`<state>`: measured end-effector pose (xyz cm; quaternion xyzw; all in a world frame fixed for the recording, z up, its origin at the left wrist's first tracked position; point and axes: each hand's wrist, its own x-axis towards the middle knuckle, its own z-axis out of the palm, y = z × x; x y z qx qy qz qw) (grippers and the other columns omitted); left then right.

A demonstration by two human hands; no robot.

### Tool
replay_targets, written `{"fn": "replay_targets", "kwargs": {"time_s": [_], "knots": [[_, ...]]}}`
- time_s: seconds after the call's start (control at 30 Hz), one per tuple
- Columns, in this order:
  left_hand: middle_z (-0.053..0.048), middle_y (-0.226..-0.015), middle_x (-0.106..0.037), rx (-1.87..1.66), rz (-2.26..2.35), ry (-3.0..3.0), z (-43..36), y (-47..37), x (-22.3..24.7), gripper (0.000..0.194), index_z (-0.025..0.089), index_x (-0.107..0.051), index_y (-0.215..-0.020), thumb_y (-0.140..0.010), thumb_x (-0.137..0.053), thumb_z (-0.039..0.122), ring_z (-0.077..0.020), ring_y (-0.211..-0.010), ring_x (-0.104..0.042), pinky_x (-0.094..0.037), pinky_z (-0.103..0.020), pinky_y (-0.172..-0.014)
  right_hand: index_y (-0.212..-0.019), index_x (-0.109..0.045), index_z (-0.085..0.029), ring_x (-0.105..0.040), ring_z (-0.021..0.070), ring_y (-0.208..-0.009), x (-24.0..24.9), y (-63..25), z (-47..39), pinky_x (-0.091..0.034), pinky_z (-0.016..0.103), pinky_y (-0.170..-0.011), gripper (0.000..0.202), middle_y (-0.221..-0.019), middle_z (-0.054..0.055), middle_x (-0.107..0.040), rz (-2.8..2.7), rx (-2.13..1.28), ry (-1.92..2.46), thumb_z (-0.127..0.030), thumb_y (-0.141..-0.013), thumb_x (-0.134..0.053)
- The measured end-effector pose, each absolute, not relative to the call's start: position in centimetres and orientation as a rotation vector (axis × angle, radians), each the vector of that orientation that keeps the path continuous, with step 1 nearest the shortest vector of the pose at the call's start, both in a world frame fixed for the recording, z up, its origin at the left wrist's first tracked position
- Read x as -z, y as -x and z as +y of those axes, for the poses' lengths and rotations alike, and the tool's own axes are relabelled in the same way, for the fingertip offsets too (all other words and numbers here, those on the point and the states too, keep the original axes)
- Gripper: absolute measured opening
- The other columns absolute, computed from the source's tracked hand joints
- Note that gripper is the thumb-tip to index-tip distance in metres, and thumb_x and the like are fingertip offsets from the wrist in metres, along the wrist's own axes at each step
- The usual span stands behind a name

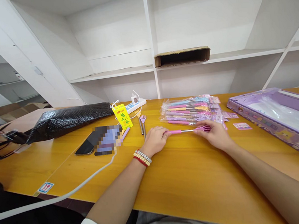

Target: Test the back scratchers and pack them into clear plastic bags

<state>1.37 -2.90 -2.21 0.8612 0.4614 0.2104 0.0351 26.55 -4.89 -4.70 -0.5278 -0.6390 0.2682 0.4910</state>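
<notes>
A pink back scratcher [186, 131] with a metal rod lies level between my two hands, above the yellow wooden table [178, 180]. My left hand [156, 138] is closed on its pink handle end. The fingers of my right hand [212, 134] grip the claw-shaped head, which they partly cover. Just beyond are several colourful scratchers in clear bags [189, 110]. Two more scratchers [142, 122], with claws pointing away from me, lie left of them. A small pink card [242, 126] rests to the right of my right hand.
An open purple display box [276, 123] stands at the right. To the left are a dark phone [88, 143], a lit screen, a yellow tea packet [122, 116], a power strip [138, 105], a white cable and a black wrapped package [70, 121]. Part of a person shows far left.
</notes>
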Motion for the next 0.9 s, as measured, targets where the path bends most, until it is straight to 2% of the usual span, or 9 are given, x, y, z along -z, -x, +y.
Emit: {"fn": "replay_targets", "kwargs": {"time_s": [0.1, 0.23, 0.43, 0.7, 0.83, 0.9], "knots": [[-0.003, -0.082, -0.062, -0.629, 1.411, -2.639, -3.3, -1.8, 2.2, 0.035, 0.019, -0.058, -0.085, -0.091, -0.031, 0.038, -0.0148, -0.074, -0.055, -0.038, -0.026, -0.064, -0.089, -0.058, -0.019, -0.051, 0.0108, -0.049, 4.5, -26.1, -4.8, -0.041, 0.023, -0.041, 0.037, -0.068, 0.001, -0.061, -1.116, -1.033, 1.042, -0.036, -0.061, -0.074], [-0.003, -0.079, -0.063, -0.608, 1.406, -2.700, -3.8, -1.9, 2.3, 0.033, 0.019, -0.057, -0.082, -0.090, -0.032, 0.040, -0.0151, -0.070, -0.056, -0.034, -0.026, -0.059, -0.078, -0.058, -0.016, -0.053, 0.0103, -0.052, 4.6, -25.7, -4.9, -0.043, 0.022, -0.042, 0.033, -0.067, 0.002, -0.060, -0.954, -1.229, 0.902, -0.030, -0.056, -0.078], [-0.004, -0.081, -0.065, -0.502, 1.478, -2.804, -4.0, -1.7, 1.9, 0.029, 0.019, -0.059, -0.080, -0.089, -0.036, 0.035, -0.0170, -0.074, -0.058, -0.034, -0.028, -0.060, -0.076, -0.058, -0.013, -0.049, 0.0121, -0.038, 4.7, -25.3, -5.2, -0.040, 0.024, -0.036, 0.039, -0.052, 0.003, -0.059, -1.072, -1.177, 1.071, -0.037, -0.054, -0.079], [-0.004, -0.080, -0.064, -0.363, 1.553, -2.854, -4.6, -2.1, 1.6, 0.026, 0.019, -0.055, -0.081, -0.089, -0.034, 0.031, -0.0185, -0.071, -0.058, -0.033, -0.030, -0.057, -0.076, -0.056, -0.015, -0.048, 0.0118, -0.036, 4.1, -24.7, -5.9, -0.039, 0.023, -0.036, 0.038, -0.046, 0.000, -0.055, -1.241, -1.090, 1.139, -0.046, -0.061, -0.073], [-0.004, -0.086, -0.063, -0.366, 1.525, -2.859, -4.5, -2.2, 1.9, 0.022, 0.019, -0.055, -0.086, -0.089, -0.035, 0.027, -0.0182, -0.076, -0.058, -0.036, -0.030, -0.062, -0.084, -0.055, -0.017, -0.052, 0.0118, -0.043, 4.2, -24.9, -5.9, -0.040, 0.023, -0.039, 0.037, -0.061, 0.002, -0.061, -1.413, -1.032, 1.158, -0.048, -0.068, -0.066], [-0.004, -0.086, -0.062, -0.408, 1.521, -2.847, -4.3, -2.2, 2.0, 0.024, 0.019, -0.056, -0.087, -0.089, -0.034, 0.028, -0.0176, -0.078, -0.057, -0.037, -0.029, -0.064, -0.086, -0.056, -0.017, -0.055, 0.0127, -0.051, 4.4, -25.3, -5.7, -0.044, 0.025, -0.046, 0.035, -0.071, 0.004, -0.063, -1.519, -0.948, 1.174, -0.048, -0.071, -0.063]]}}
